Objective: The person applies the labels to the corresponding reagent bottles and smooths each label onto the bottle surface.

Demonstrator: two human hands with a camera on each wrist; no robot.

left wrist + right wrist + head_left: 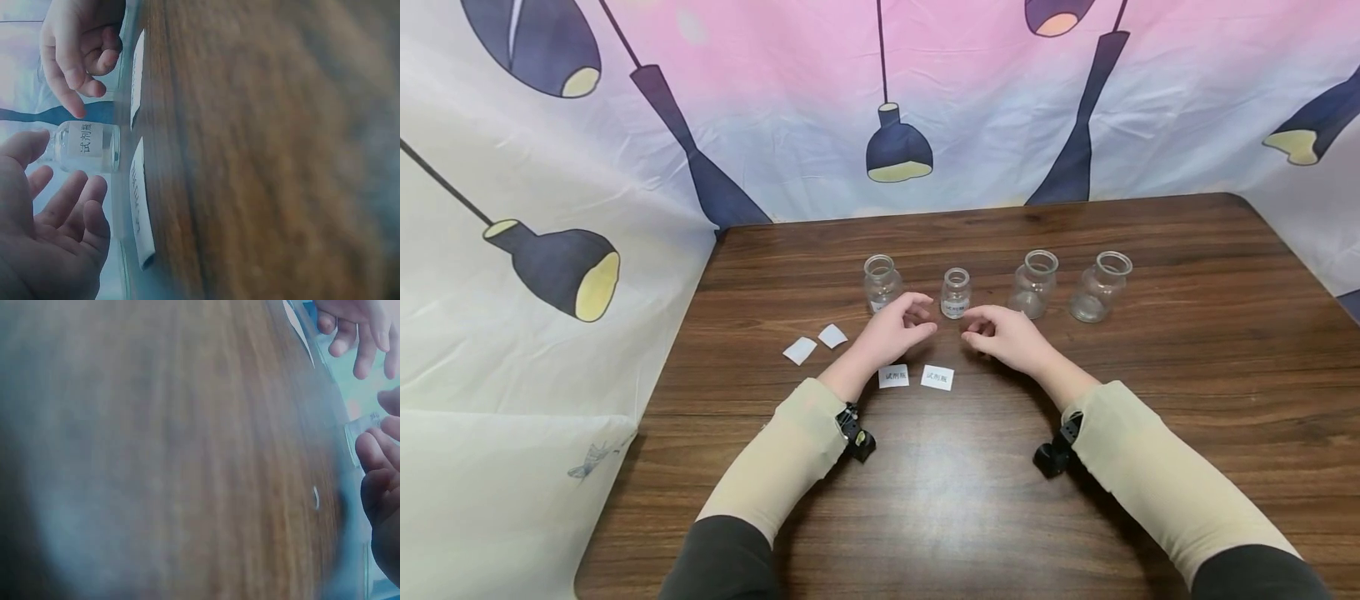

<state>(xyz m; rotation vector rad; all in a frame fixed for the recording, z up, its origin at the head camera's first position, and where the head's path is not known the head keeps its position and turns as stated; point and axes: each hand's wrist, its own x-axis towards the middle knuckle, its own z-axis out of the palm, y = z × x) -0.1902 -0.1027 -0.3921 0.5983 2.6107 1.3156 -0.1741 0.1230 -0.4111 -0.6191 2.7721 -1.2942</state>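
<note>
A small glass jar (956,293) with a white printed label stands upright between the two hands. My left hand (897,330) is to its left, fingers loosely bent and holding nothing. On the other side, my right hand (1009,337) has loosely bent fingers with nothing in them, the fingertips close to the jar's lower side. The left wrist view shows the label (85,139) facing the person, with fingers of both hands around the jar. Behind the left hand is a larger glass jar (882,279), its lower part partly hidden and a bit of white label showing.
Two printed labels (893,377) (937,377) lie in front of the hands on the wooden table (925,508). Two blank white paper pieces (800,351) (832,336) lie to the left. Two larger glass jars (1034,287) (1099,290) without visible labels stand at the right.
</note>
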